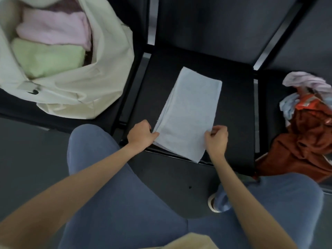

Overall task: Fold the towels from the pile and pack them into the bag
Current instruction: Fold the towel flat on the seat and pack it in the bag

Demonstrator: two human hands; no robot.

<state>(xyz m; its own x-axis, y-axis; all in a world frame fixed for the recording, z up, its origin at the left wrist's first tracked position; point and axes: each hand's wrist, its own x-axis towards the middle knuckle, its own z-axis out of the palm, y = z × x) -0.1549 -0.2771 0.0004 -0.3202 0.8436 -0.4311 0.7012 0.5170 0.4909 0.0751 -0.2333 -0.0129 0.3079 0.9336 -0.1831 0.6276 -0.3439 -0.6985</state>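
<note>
Two folded towels, one soft pink towel point(53, 29) and one pale green towel point(48, 58), already lay inside the open cream canvas bag point(100, 72) on the left seat, with something darker partly hidden under them. One light blue terry towel point(188, 112), folded into a long strip, lay on the black middle chair seat point(237, 112). The left hand point(142, 134) pinched its near left edge, and the right hand point(216, 139) pinched its near right edge, so both hands were grasping this towel. It seemed to need one more fold before going into the bag. On the right seat the unfolded pile point(309, 119) waited: at least one rust-brown cloth, one pink and one light blue; more could not be counted. The task looked about half done.
</note>
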